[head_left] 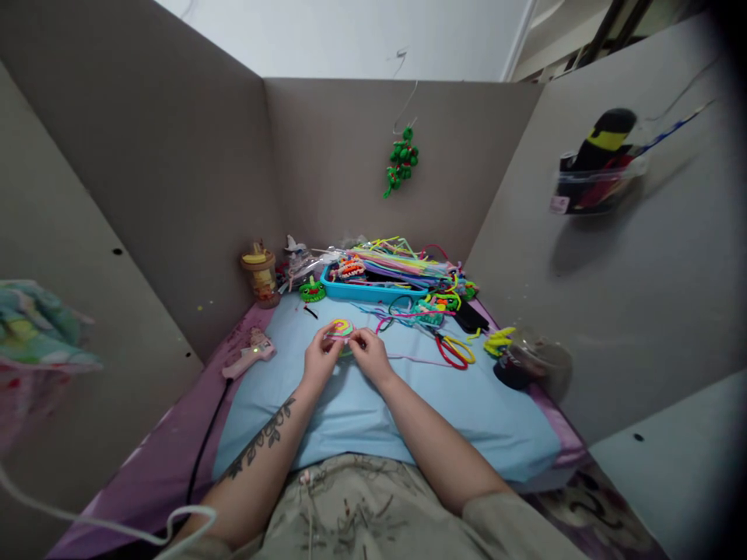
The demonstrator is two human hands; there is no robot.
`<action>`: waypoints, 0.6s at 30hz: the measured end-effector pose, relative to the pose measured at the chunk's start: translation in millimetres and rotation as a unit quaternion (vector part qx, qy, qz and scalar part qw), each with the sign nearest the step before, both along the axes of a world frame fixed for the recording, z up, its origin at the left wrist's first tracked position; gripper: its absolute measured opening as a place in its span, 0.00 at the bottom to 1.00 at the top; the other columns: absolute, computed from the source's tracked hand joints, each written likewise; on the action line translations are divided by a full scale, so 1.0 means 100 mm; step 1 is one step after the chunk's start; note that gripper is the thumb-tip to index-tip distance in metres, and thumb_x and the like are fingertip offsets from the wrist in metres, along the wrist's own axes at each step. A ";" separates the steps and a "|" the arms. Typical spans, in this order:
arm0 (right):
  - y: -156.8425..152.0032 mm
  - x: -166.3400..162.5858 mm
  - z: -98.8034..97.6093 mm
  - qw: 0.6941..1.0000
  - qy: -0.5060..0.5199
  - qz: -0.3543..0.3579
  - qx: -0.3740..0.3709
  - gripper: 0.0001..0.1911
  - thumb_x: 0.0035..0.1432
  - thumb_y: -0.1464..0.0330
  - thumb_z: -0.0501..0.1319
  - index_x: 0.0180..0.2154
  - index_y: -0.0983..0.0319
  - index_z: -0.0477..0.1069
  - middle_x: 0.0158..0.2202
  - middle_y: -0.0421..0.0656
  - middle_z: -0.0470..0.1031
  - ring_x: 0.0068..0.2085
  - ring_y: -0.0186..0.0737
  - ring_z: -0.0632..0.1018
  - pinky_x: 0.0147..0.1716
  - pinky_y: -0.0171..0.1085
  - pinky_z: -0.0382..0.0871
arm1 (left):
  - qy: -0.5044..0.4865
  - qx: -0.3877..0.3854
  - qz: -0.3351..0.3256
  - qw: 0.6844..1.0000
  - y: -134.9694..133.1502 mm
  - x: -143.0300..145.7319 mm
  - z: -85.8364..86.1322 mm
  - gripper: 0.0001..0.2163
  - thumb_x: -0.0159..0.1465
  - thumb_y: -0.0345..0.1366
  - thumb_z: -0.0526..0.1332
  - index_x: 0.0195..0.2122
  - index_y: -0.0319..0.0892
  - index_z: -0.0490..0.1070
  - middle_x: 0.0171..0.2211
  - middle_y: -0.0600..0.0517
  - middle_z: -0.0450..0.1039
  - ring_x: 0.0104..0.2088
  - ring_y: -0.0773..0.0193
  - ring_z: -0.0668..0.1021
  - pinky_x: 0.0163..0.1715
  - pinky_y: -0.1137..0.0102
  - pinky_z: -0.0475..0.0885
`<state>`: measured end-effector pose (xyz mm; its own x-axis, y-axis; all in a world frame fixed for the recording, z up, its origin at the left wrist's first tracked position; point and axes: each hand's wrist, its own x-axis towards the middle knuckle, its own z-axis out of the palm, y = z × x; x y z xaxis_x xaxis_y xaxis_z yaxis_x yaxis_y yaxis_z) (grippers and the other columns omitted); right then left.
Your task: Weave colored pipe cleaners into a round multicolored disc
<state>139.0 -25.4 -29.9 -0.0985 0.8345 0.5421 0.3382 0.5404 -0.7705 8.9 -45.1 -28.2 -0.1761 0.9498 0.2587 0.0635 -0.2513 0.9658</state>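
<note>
Over the middle of the blue cloth, a round coil [341, 327] of yellow, pink and green pipe cleaners sits between both hands. My left hand [322, 354] grips the coil's left side, fingers closed on its edge. Thumb and fingers of my right hand [369, 354] are pinched at its right edge, where a pink pipe cleaner [417, 358] trails off across the cloth to the right. My fingertips partly hide the coil's lower rim.
Behind is a blue tray [373, 293] heaped with pipe cleaners. Red-and-yellow-handled scissors [456, 354] lie to the right, near a black phone-like object [470, 317]. A pink glue gun [252, 355] rests at left, its cord running forward. Grey panels surround the table.
</note>
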 end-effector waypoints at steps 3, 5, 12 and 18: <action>0.01 -0.01 -0.02 1.000 -0.004 0.009 -0.004 0.05 0.51 0.69 0.55 0.26 0.61 0.68 0.26 0.39 0.68 0.29 0.35 0.69 0.31 0.34 0.63 | -0.116 -0.045 -0.043 0.991 0.03 -0.01 0.00 0.22 0.48 0.41 0.66 0.42 0.36 0.71 0.29 0.48 0.75 0.27 0.65 0.75 0.28 0.72 0.67; 0.01 -0.02 -0.03 1.000 -0.003 0.007 -0.007 0.05 0.51 0.69 0.55 0.27 0.61 0.69 0.27 0.40 0.69 0.30 0.35 0.70 0.31 0.34 0.63 | -0.150 -0.067 -0.042 0.986 0.04 -0.02 0.00 0.22 0.45 0.41 0.68 0.39 0.35 0.72 0.28 0.48 0.75 0.27 0.65 0.75 0.29 0.72 0.67; 0.00 -0.03 -0.01 1.000 0.007 0.014 -0.012 0.06 0.52 0.67 0.56 0.27 0.61 0.70 0.27 0.40 0.69 0.29 0.34 0.70 0.30 0.33 0.63 | -0.157 -0.064 -0.035 0.985 0.05 -0.03 -0.02 0.21 0.44 0.39 0.69 0.39 0.36 0.72 0.28 0.48 0.76 0.28 0.64 0.76 0.31 0.71 0.68; -0.02 -0.05 0.02 0.999 0.023 0.009 -0.038 0.08 0.50 0.63 0.59 0.26 0.62 0.67 0.26 0.39 0.67 0.29 0.34 0.68 0.28 0.32 0.62 | -0.158 -0.057 -0.036 0.985 0.06 -0.02 -0.02 0.20 0.43 0.39 0.69 0.37 0.35 0.72 0.29 0.46 0.77 0.29 0.62 0.77 0.34 0.68 0.70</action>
